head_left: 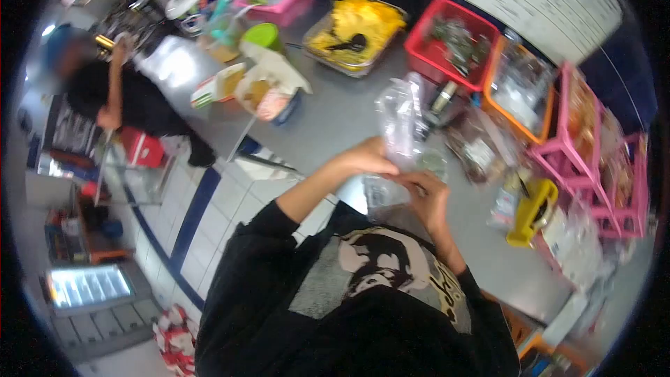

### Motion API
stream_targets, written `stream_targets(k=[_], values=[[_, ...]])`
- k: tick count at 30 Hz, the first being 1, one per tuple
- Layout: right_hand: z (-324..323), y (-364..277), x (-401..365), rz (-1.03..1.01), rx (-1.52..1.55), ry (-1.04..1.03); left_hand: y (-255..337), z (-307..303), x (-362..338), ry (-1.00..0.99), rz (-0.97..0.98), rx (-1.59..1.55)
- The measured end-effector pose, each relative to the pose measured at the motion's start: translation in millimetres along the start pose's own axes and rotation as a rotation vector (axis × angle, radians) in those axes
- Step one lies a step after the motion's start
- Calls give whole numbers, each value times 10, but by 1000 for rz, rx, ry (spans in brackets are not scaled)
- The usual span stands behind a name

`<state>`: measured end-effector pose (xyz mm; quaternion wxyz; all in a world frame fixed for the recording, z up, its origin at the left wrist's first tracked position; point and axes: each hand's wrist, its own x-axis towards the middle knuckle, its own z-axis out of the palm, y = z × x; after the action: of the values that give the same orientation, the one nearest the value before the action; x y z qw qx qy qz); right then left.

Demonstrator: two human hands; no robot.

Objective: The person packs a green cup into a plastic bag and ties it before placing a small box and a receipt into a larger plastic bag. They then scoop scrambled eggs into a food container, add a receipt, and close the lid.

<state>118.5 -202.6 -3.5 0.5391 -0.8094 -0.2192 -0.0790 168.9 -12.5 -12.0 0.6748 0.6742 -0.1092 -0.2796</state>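
Observation:
In front of my chest, my left hand (pixel 368 156) grips a clear plastic bag (pixel 399 115) with fingers closed. My right hand (pixel 427 192) pinches the plastic close beside it, fingertips almost meeting the left hand's. More clear plastic (pixel 382 195) hangs below the hands toward my shirt. Just beyond the right hand, a small packet with something green (pixel 431 161) shows on the steel counter (pixel 321 129). A bag of dark contents (pixel 478 146) lies further right.
Along the back stand a tray of yellow food (pixel 366 21) with a black scoop, a red basket (pixel 426 38), and an orange basket (pixel 541 129). Pink baskets (pixel 576 174) and a yellow tape dispenser (pixel 532 213) are at right. Another person (pixel 129 94) stands at left.

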Motion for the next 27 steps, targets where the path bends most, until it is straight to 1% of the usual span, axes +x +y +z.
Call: stream_targets(k=[1, 2, 3, 4, 6, 7, 9, 10, 11, 12, 13, 14, 15, 16, 17, 18, 19, 20, 21, 22, 23, 24, 25, 26, 27], values=[[9, 2, 2, -27, -19, 5, -15, -20, 10, -47, 17, -53], [24, 13, -2, -59, -31, 6, 82, 1, -34, -30, -107, -110], [20, 5, 3, -102, -67, -17, 165, 41, -74, 7, -135, -146], [20, -19, 10, -143, -108, -36, 32, 40, -12, 35, -132, -191], [49, -64, 15, -202, -190, -35, 173, 113, -83, 107, -272, -333], [85, -33, 1, -222, -168, -51, 79, 111, -66, 141, -267, -332], [126, 41, -41, -236, -214, 27, -136, 107, 18, 156, -276, -244], [149, 74, -65, -241, -218, 26, -48, 136, -49, 186, -264, -277], [171, 115, -98, -151, -172, 54, -63, 149, -80, 180, -259, -279], [191, 163, -133, -58, -130, 84, -106, 176, -92, 228, -170, -290], [240, 195, -160, -51, -145, 91, -164, 209, -96, 270, -83, -303], [305, 210, -186, 72, 14, 197, -218, 243, -101, 330, -43, -81], [324, 218, -208, 194, 165, 315, -273, 263, -81, 289, -39, -90], [301, 213, -208, 227, 214, 318, -262, 268, -101, 256, -51, 46], [294, 248, -209, 247, 338, 334, -260, 300, -126, 216, -59, 182], [298, 295, -210, 260, 465, 357, -170, 345, -218, 201, -13, 198], [289, 319, -222, 214, 334, 346, -85, 413, -257, 189, 32, 212], [280, 332, -242, 172, 205, 326, -401, 452, -139, 110, 210, -39], [286, 333, -254, 188, 177, 360, -799, 451, -9, 37, 377, -296], [302, 331, -253, 231, 334, 349, -985, 433, 83, 0, 373, -305], [315, 330, -255, 267, 495, 334, -1071, 381, 134, -60, 320, -548], [329, 327, -266, 272, 480, 356, -1157, 339, 175, -114, 256, -789], [345, 326, -277, 289, 534, 362, -1133, 339, 189, -135, 247, -792], [346, 321, -288, 304, 589, 367, -1052, 354, 182, -109, 295, -652], [337, 313, -294, 308, 580, 384, -969, 346, 164, -83, 344, -511]])
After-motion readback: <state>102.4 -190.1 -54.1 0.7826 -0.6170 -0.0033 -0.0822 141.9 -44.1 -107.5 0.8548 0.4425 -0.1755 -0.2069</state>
